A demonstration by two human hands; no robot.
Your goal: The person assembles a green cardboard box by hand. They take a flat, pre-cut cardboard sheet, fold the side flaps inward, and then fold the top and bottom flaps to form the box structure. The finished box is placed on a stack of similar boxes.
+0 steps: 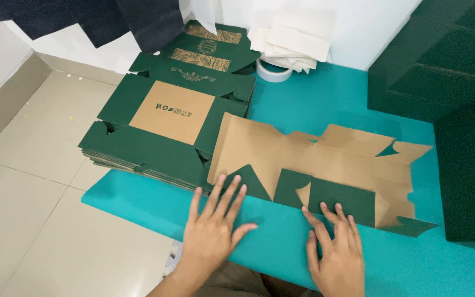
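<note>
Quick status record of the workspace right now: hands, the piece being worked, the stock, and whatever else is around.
left hand: flat, fingers spread, fingertips on a folded green flap of the box blank
right hand: flat, fingertips pressing another folded green flap
box blank: unfolded, brown side up, near-edge flaps turned over showing green
surface: teal mat over a tiled floor
stack of flat blanks: green, left of the worked blank, brown panel on top
tape roll: white, behind the stack
white paper pile: against the wall
dark green assembled boxes: at right
</note>
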